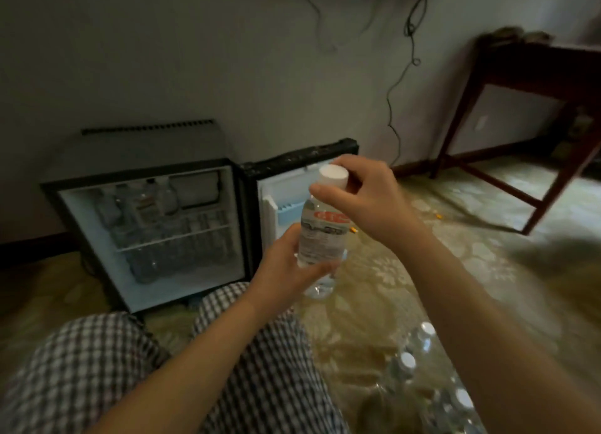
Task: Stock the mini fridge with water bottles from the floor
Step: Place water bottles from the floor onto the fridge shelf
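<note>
Fingers [320, 194] pinching cap, water bottle [322, 235] upright below

Looks like a hotel room or a bedroom in a home. Patterned carpet [406, 271] underfoot, plain pale wall [195, 59] with loose cables [395, 101] trailing down it. Small black mini fridge [153, 228] set straight on the floor, door swung open (bottles already on its shelves). Dark wooden side table [520, 108] against the wall, wooden skirting [487, 152] below.
</note>
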### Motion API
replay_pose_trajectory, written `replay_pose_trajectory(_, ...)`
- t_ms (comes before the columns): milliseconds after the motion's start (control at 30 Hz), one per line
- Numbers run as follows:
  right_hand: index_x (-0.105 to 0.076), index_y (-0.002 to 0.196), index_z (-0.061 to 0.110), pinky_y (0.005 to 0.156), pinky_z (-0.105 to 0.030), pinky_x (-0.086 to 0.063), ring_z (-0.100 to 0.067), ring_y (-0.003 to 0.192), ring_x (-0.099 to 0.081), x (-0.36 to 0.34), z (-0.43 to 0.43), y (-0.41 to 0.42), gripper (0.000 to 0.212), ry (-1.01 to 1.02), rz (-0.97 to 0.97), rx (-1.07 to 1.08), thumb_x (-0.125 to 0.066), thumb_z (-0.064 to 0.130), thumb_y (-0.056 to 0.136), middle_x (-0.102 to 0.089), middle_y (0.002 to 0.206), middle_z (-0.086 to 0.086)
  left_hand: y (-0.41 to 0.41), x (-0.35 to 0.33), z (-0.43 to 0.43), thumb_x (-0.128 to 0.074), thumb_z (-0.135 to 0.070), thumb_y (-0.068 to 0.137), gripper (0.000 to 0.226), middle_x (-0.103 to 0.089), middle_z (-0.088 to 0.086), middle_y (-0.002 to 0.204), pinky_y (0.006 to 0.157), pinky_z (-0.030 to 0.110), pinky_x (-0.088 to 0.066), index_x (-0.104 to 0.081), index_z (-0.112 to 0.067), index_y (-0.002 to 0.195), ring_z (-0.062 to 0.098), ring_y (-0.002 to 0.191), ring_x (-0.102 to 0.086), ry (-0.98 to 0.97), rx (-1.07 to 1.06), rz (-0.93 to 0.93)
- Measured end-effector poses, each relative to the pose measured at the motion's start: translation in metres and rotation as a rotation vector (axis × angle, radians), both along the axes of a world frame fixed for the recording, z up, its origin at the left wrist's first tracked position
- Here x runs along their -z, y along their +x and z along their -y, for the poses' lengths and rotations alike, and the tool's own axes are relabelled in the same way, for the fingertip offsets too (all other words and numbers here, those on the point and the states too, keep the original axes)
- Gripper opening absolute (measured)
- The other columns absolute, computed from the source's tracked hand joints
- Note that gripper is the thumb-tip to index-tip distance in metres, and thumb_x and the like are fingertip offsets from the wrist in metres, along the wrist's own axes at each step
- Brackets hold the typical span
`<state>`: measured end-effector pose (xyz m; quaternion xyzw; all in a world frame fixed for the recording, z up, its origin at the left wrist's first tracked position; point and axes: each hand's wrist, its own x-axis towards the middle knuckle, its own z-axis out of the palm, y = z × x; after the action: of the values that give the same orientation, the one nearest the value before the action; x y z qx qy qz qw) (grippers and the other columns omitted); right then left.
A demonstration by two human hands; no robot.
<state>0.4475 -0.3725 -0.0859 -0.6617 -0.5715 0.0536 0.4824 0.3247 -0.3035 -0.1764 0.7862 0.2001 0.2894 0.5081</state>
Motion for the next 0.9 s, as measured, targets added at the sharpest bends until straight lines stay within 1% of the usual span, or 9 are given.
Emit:
replay_pose_trajectory(100,-0.063,0.084,0.011,0.048,-0.007,-0.039,-0.011,0.062,-0.048,-0.007,-0.028,-0.016,0.022,0.024,-0.009,-0.050,-0.070,0.032,0.081,-0.059,0.073,-0.017,-0.020,-0.012,-0.020,-0.072,-0.025,0.079,0.041,-0.057,-0.030,0.093,0.071,0.002,-0.048,-0.044,-0.049,0.097,-0.018,0.082,-0.057,0.041,-0.074,-0.002)
replay_pose_trajectory(200,-0.058,0.089,0.018,0.051,-0.006,-0.037,-0.007,0.061,-0.042,-0.008,-0.054,-0.031,0.018,-0.007,0.023,-0.096,-0.067,0.033,0.083,-0.049,0.071,-0.003,-0.037,-0.016,-0.043,-0.072,-0.025,0.079,0.036,-0.060,-0.026,0.093,0.071,0.006,-0.050,-0.048,-0.044,0.099,-0.011,0.087,-0.059,0.014,-0.156,0.019)
replay_pose_trajectory(267,-0.059,0.104,0.021,0.061,-0.009,-0.038,-0.008,0.073,-0.049,-0.002,-0.071,-0.039,0.030,-0.041,0.065,-0.085,-0.066,0.039,0.082,-0.053,0.086,0.002,-0.047,-0.017,-0.058,-0.072,-0.024,0.079,0.032,-0.063,-0.019,0.094,0.073,0.014,-0.051,-0.051,-0.039,0.099,-0.004,0.089,-0.062,-0.011,-0.217,0.038)
replay_pose_trajectory(367,-0.054,0.119,0.024,0.071,-0.015,-0.045,-0.004,0.089,-0.058,0.007,-0.092,-0.052,0.045,-0.120,0.040,-0.138,-0.068,0.041,0.079,-0.058,0.099,0.009,-0.059,-0.021,-0.079,-0.072,-0.024,0.079,0.028,-0.065,-0.016,0.089,0.066,0.012,-0.049,-0.055,-0.037,0.097,-0.004,0.081,-0.064,-0.047,-0.297,0.062)
replay_pose_trajectory(467,-0.051,0.118,0.025,0.067,-0.015,-0.044,0.006,0.081,-0.054,0.017,-0.115,-0.067,0.047,-0.204,0.011,-0.149,-0.069,0.043,0.078,-0.053,0.086,0.023,-0.069,-0.020,-0.100,-0.071,-0.022,0.080,0.030,-0.065,-0.016,0.090,0.061,0.007,-0.049,-0.058,-0.029,0.106,-0.016,0.075,-0.062,-0.078,-0.339,0.074)
replay_pose_trajectory(567,-0.050,0.108,0.029,0.078,-0.027,-0.053,-0.003,0.088,-0.059,0.028,-0.142,-0.080,0.042,-0.257,-0.023,-0.134,-0.069,0.047,0.076,-0.056,0.087,0.020,-0.078,-0.014,-0.119,-0.069,-0.020,0.082,0.030,-0.059,-0.013,0.080,0.051,0.002,-0.043,-0.058,-0.017,0.109,-0.020,0.064,-0.057,-0.073,-0.386,0.007)
replay_pose_trajectory(667,-0.052,0.104,0.027,0.088,-0.041,-0.054,-0.014,0.098,-0.063,0.036,-0.164,-0.084,0.044,-0.281,-0.034,-0.120,-0.070,0.051,0.072,-0.064,0.098,0.009,-0.080,-0.010,-0.135,-0.074,-0.034,0.073,0.045,-0.068,-0.004,0.099,0.073,0.018,-0.053,-0.060,-0.018,0.112,0.001,0.092,-0.064,-0.094,-0.420,-0.048)
replay_pose_trajectory(767,-0.053,0.104,0.024,0.089,-0.042,-0.054,-0.017,0.099,-0.063,0.046,-0.194,-0.085,0.042,-0.317,-0.079,-0.138,-0.071,0.048,0.074,-0.065,0.103,0.003,-0.086,-0.007,-0.158,-0.076,-0.047,0.060,0.062,-0.070,-0.003,0.104,0.087,0.042,-0.056,-0.060,-0.021,0.114,0.014,0.097,-0.066,-0.140,-0.445,-0.129)
replay_pose_trajectory(900,-0.059,0.109,0.021,0.087,-0.046,-0.055,-0.018,0.096,-0.066,0.070,-0.234,-0.082,0.053,-0.338,-0.200,-0.146,-0.071,0.053,0.068,-0.069,0.102,0.001,-0.093,0.001,-0.197,-0.073,-0.029,0.078,0.043,-0.067,-0.001,0.107,0.076,0.026,-0.053,-0.057,-0.015,0.116,0.012,0.095,-0.063,-0.169,-0.390,-0.263)
